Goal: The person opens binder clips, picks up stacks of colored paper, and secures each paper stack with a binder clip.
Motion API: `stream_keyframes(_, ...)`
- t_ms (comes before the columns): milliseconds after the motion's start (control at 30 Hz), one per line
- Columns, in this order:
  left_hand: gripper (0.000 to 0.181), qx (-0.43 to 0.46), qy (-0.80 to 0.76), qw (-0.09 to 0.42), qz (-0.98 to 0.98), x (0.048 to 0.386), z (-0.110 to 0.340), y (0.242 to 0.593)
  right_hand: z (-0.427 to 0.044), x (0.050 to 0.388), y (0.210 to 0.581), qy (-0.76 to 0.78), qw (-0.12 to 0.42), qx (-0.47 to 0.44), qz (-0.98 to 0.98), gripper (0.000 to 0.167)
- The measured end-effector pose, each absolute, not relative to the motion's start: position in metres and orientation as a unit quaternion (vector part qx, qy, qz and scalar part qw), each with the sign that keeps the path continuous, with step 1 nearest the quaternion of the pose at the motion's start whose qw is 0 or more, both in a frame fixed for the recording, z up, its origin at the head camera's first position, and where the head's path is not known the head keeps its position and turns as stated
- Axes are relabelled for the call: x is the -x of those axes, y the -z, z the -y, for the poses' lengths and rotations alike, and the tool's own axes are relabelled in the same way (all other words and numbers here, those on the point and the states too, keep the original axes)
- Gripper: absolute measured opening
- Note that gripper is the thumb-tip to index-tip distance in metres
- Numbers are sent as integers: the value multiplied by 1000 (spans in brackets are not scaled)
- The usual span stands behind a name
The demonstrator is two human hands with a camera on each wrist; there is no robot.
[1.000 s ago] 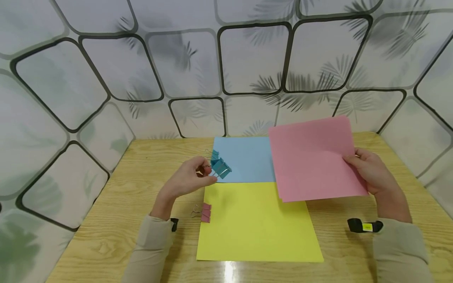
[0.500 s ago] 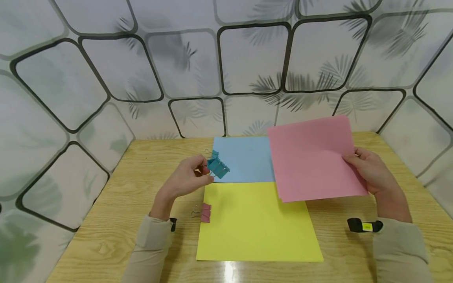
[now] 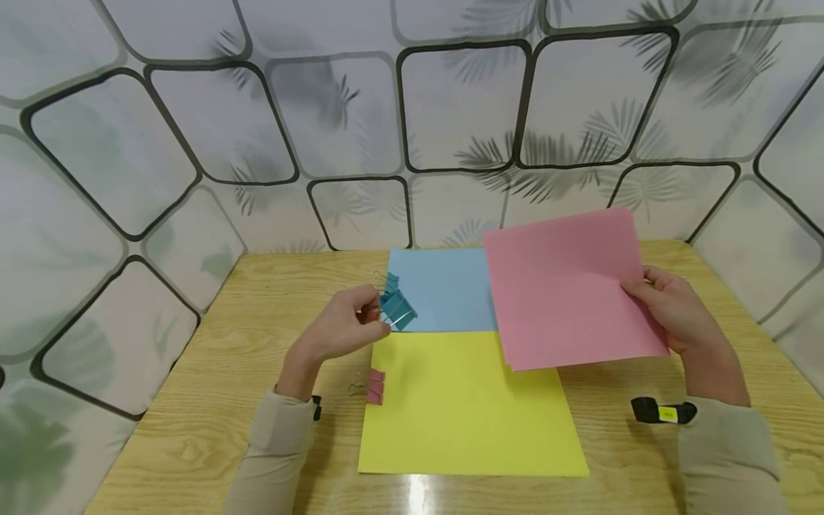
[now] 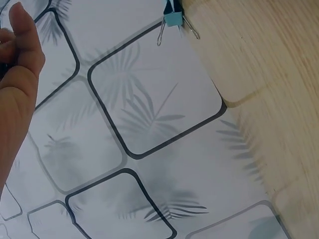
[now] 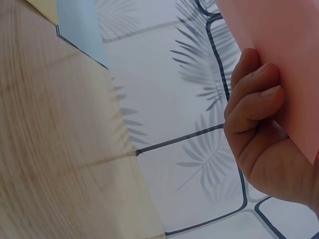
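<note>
My left hand [image 3: 341,322] pinches a teal binder clip [image 3: 399,310], tilted, above the left side of a blue paper sheet [image 3: 444,286]. Just behind it, a second teal binder clip [image 3: 391,282] sits at the blue sheet's left edge. Off to the right, my right hand [image 3: 685,315] grips pink paper [image 3: 566,293] by its right edge, thumb on top; the right wrist view shows the curled fingers [image 5: 256,107] on the paper's other side. The pink paper is raised, covering parts of the blue sheet and of a yellow paper sheet [image 3: 470,408]. A pink binder clip [image 3: 376,387] is on the yellow sheet's left edge.
A light wooden table [image 3: 212,400] bears the sheets, yellow in front and blue behind. Patterned wall covering [image 3: 360,121] rises at the back and both sides. Black bands [image 3: 663,411] show at both wrists.
The teal clip in my left hand has turned slightly, after a small shift left and back. The pink paper has edged a little to the left. The sheets on the table stay put.
</note>
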State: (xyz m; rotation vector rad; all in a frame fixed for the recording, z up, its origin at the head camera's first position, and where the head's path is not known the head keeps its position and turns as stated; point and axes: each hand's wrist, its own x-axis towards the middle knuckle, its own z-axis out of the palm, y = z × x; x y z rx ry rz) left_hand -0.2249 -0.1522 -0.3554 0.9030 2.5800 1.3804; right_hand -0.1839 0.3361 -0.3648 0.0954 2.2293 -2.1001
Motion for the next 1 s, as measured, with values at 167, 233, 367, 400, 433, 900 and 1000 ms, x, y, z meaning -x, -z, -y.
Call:
stream_keyframes(167, 24, -283, -451, 39, -846, 223, 151, 354, -335, 183, 364, 686, 37, -20, -727, 8)
stream_keyframes(233, 24, -285, -438, 46, -851, 223, 151, 354, -335, 183, 364, 688, 36, -16, -724, 8)
stream_keyframes(367, 20, -290, -403, 68, -865, 224, 149, 355, -334, 183, 364, 690, 35, -14, -723, 10)
stream_keyframes(400, 19, -289, -399, 73, -867, 224, 149, 356, -334, 183, 364, 689, 35, -15, -723, 10)
stream_keyframes(433, 14, -286, -396, 77, -869, 225, 149, 356, -334, 183, 364, 687, 35, -16, -725, 9)
stream_keyframes(900, 46, -241, -424, 65, -870, 225, 151, 357, -332, 182, 362, 653, 36, -30, -756, 9)
stream_keyframes(1000, 49, -249, -428, 53, -867, 226, 151, 357, -333, 182, 362, 646, 35, -33, -762, 11)
